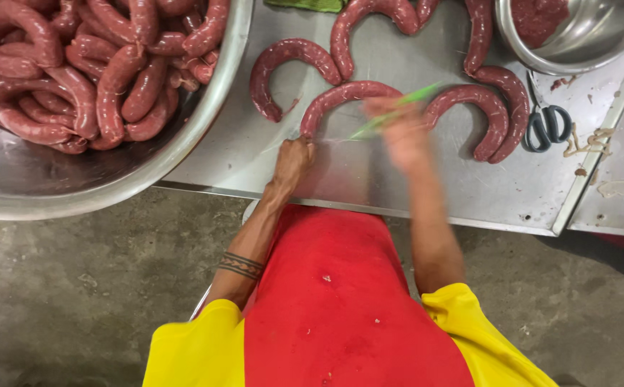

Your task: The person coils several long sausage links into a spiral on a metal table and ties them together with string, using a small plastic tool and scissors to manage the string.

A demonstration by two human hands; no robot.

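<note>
— Where's the sausage?
— The curved sausage (348, 97) lies on the steel surface (398, 179), just right of the big bowl (204, 136). My left hand (292, 161) pinches its end.
— And the right?
— My right hand (401, 132), blurred, has its grip closed on a green stick (394, 111) beside that sausage.

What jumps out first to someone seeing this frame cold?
The big steel basin at upper left, heaped with dark red sausages. Next, curved sausages lie loose on the steel table, where the left hand pins one sausage's end and the blurred right hand holds a green strip. Black-handled scissors lie at right.
</note>
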